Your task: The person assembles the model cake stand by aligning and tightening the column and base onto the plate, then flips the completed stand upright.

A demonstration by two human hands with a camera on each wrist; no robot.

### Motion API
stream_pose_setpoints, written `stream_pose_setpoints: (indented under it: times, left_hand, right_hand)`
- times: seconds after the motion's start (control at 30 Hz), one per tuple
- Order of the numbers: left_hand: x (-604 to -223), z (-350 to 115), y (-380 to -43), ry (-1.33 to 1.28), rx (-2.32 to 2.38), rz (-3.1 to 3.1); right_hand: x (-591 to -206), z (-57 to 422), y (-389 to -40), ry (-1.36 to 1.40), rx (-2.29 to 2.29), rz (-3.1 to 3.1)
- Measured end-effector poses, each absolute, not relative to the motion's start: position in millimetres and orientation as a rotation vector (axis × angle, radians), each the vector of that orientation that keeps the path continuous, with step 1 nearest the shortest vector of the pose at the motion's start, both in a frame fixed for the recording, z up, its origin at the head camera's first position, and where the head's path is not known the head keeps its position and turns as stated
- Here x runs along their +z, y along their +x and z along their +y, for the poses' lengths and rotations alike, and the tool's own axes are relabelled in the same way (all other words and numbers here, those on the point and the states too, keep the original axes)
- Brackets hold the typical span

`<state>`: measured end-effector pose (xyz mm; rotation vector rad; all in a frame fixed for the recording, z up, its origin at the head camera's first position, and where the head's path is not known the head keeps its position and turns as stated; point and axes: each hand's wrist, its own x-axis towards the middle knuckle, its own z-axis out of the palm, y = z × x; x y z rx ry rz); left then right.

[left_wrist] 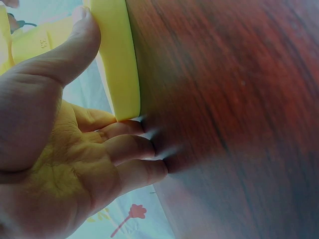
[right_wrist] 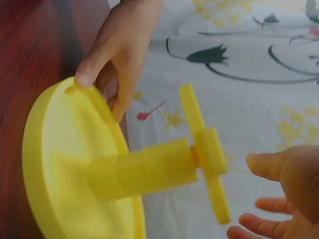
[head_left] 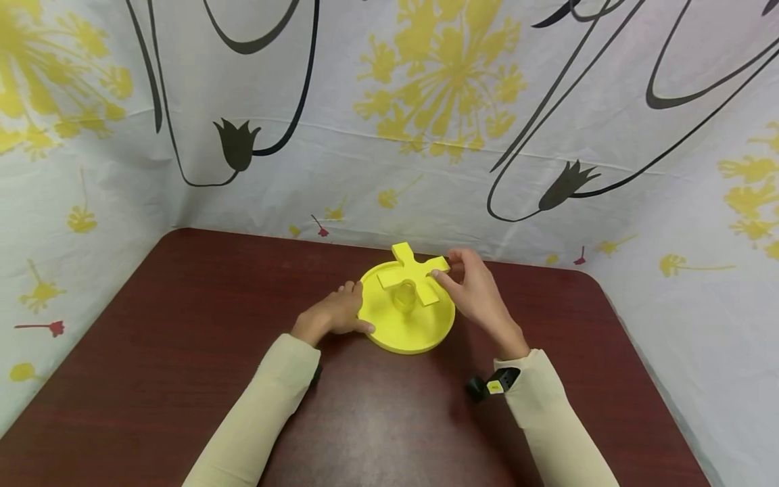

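Observation:
A yellow disc-shaped base with a raised rim lies on the table. From its middle rises a thick yellow post, topped by a flat yellow cross. My left hand holds the base's left edge, its thumb over the rim and its fingers along the outside; their tips rest on the tabletop in the left wrist view. Near the cross's right arm is my right hand. In the right wrist view its thumb and fingers are spread, and a gap separates them from the cross.
The dark red-brown wooden table has rounded back corners. Behind it and at both sides hangs a white cloth with yellow and grey flower prints. A black device sits on my right wrist.

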<state>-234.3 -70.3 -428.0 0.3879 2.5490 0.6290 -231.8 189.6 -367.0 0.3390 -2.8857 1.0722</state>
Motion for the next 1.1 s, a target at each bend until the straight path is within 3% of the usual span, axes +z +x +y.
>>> stream_pose_setpoints:
  times: [0.3, 0.7, 1.1]
  left_hand:
    - [-429, -70, -234, 0.383, 0.634, 2.549]
    - [-428, -70, -234, 0.369, 0.644, 2.547]
    - [-427, -69, -235, 0.375, 0.608, 2.553]
  right_hand:
    - [-383, 194, -242, 0.532, 1.249, -2.871]
    - [-386, 194, -243, 0.428, 1.102, -2.852]
    - [-379, 196, -237, 0.503, 0.988, -2.889]
